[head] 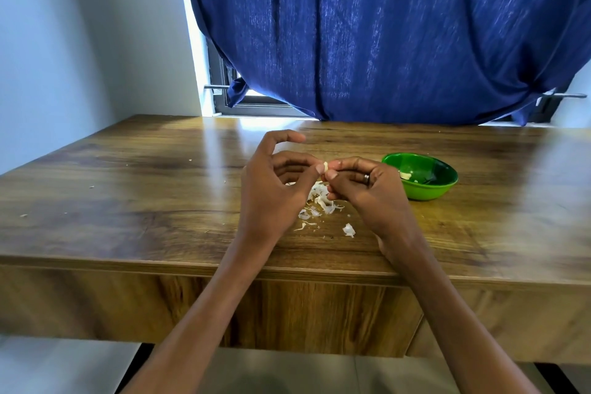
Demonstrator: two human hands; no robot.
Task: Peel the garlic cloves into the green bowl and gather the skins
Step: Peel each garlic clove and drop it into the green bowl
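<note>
Here, mid-peel: one clove in hand, with a few peeled pieces already in the bowl and skins not yet gathered. At the left, small papery flecks [24, 215] scattered on the glossy wood-grain table [128, 201]. Then the left hand [275, 189], thumb and curled fingers [319, 168] pinching one end of a small pale garlic clove [326, 166], index finger lifted clear and hooked above. Meeting it, the right hand [364, 192], ring on one finger, thumb and forefinger pinching the clove's other end, remaining fingers curled under. Directly below, on the table, a loose heap of thin, white, curling garlic skins [319, 198], brittle-looking and light, with a few stray flakes nearer the front edge. Further right, well apart from the heap, a round, smooth, shiny green plastic bowl [444, 184] holding pale peeled pieces [405, 175]. Next, probably: stripping the last skin with a fingernail, then a short reach right to drop the clove in; a gentle sweep later for the skins, likely to scatter easily.
</note>
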